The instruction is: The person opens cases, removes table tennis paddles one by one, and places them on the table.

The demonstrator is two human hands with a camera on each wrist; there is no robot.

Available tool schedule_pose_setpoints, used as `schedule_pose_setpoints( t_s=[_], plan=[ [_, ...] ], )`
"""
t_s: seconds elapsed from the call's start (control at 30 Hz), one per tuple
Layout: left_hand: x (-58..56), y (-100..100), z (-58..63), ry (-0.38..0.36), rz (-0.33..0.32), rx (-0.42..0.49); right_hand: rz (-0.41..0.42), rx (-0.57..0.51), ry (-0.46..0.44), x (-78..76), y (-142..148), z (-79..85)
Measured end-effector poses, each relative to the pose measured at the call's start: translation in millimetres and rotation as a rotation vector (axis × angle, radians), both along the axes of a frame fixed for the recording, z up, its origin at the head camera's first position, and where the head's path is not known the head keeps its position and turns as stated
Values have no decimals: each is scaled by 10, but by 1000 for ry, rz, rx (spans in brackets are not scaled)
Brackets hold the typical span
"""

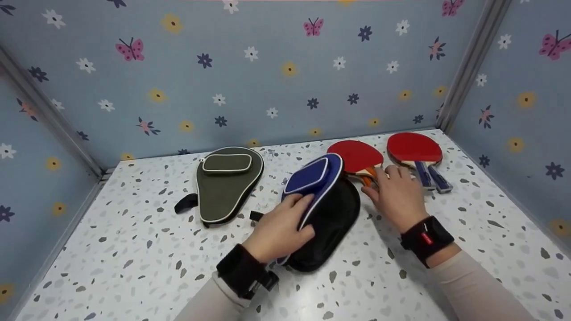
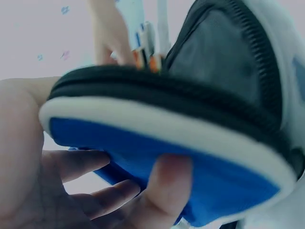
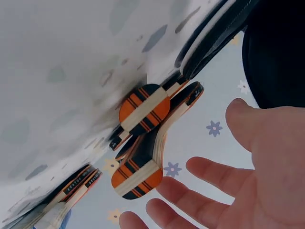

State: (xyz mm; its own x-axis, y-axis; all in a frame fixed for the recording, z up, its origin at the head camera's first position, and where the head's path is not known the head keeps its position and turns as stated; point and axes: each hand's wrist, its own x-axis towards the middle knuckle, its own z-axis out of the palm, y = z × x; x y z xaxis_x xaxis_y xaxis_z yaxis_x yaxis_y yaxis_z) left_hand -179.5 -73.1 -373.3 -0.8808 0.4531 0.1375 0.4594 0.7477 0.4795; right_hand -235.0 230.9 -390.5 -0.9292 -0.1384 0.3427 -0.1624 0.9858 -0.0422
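My left hand [image 1: 281, 229] grips the blue front flap of a table tennis paddle case [image 1: 308, 176], with fingers on its blue face. The flap is lifted away from the black back half [image 1: 330, 223], and the zipper edge shows in the left wrist view. To the right, my right hand [image 1: 401, 191] reaches with spread fingers over two red paddles [image 1: 354, 156] with orange-striped handles [image 3: 138, 179]. In the right wrist view, the handle ends lie just past the fingertips, with nothing between thumb and fingers.
An olive green paddle case [image 1: 227, 191] with a black strap [image 1: 186, 203] lies at the left. Another red paddle [image 1: 412, 147], beside two purple handles [image 1: 426, 176], lies at the back right. Flower-patterned walls [image 1: 267, 67] enclose the speckled tabletop [image 1: 147, 267].
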Motion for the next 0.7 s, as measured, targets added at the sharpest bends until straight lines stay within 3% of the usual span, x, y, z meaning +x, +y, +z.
schedule_pose_setpoints(
  t_s=[0.2,0.33,0.53,0.57,0.7],
  plan=[
    [45,160,-173,19,-23,-90,7,11,-10,-1,-16,-18],
    [67,246,-308,80,-44,-146,15,20,-9,11,-25,-22],
    [113,332,-360,161,-41,-206,44,-10,10,27,-43,-16],
    [140,343,-313,149,-38,-219,49,-13,18,28,-43,-18],
    [155,350,-310,139,-53,-253,55,-14,31,33,-40,-25]
  ],
)
